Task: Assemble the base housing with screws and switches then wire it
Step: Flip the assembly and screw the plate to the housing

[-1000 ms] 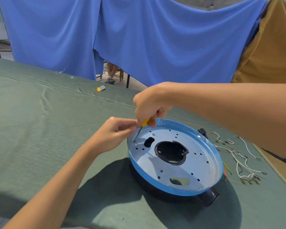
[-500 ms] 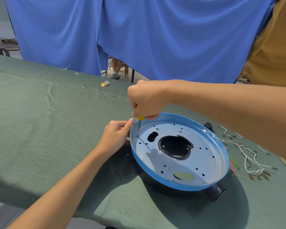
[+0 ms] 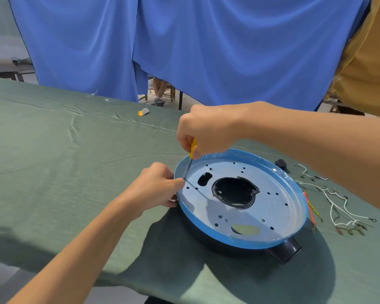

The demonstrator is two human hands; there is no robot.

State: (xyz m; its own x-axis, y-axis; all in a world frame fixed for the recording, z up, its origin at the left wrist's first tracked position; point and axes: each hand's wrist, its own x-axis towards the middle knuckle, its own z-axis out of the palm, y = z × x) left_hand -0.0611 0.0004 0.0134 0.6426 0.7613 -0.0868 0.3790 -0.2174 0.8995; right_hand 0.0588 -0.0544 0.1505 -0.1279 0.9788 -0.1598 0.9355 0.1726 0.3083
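The round base housing [image 3: 272, 200], a blue-rimmed metal plate with a black central opening and a black spout at its front right, lies on the green cloth. My right hand [image 3: 203, 131] grips a yellow-handled screwdriver [image 3: 191, 153] upright, its tip down on the plate's left edge. My left hand [image 3: 156, 187] sits at the plate's left rim, fingertips pinched together right at the screwdriver tip; whatever they hold is too small to see.
White wires with terminals [image 3: 336, 205] and a red and a yellow-green wire [image 3: 310, 208] lie right of the housing. A small black part [image 3: 281, 163] sits behind it. A small yellow and grey piece [image 3: 143, 111] lies further back. Blue curtain hangs behind the table.
My right hand rose slightly and showed more of the yellow handle. My left hand's fingertips closed in on the screwdriver tip at the rim. The camera view shifted.
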